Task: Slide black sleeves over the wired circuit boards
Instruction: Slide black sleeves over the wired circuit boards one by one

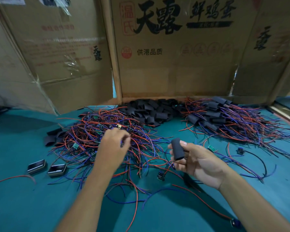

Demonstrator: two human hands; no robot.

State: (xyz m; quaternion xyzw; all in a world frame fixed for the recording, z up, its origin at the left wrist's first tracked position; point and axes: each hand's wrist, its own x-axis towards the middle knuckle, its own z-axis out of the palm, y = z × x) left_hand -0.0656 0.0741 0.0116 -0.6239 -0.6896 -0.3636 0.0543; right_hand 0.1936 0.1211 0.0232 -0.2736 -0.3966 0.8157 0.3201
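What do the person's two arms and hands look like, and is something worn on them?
Both forearms are bare up to the picture's lower edge: no sleeve shows. The left hand and the right hand wear no gloves. I see no ring, watch or wrist strap on either, and no markings.

Both bare forearms reach forward from six o'clock. The left hand [113, 149] points toward eleven o'clock, knuckles up, fingers curled downward. The right hand [197, 162] sits palm-up, fingers and thumb pinching.

Left hand [113, 148] fingers curled under, blurred; grasp unclear.
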